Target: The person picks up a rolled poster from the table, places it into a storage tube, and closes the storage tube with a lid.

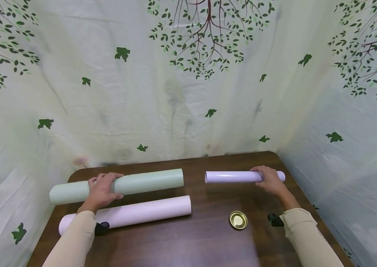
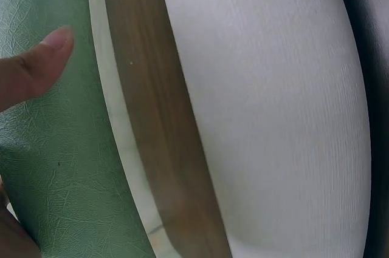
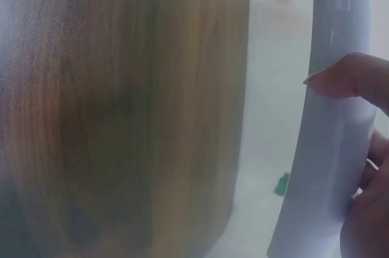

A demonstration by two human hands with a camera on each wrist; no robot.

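Note:
My left hand (image 1: 103, 189) grips a thick pale green roll (image 1: 151, 181) from above, thumb on the near side and fingers over the far side. In the left wrist view the thumb (image 2: 45, 64) lies against the roll's textured green surface (image 2: 67, 167). Nearer to me a pale pink-white roll (image 1: 148, 213) lies on the table, partly under my left forearm. At the right, my right hand (image 1: 270, 180) grips a thinner, glossy lilac roll (image 1: 228, 177) near its right end. The right wrist view shows the thumb (image 3: 340, 79) across the lilac roll (image 3: 322, 149), fingers curled behind it.
A small round gold-coloured dish or lid (image 1: 238, 220) lies on the brown wooden table (image 1: 208, 244), right of the pink-white roll. White sheeting (image 1: 175, 92) with printed leaves and branches stands behind and on both sides of the table.

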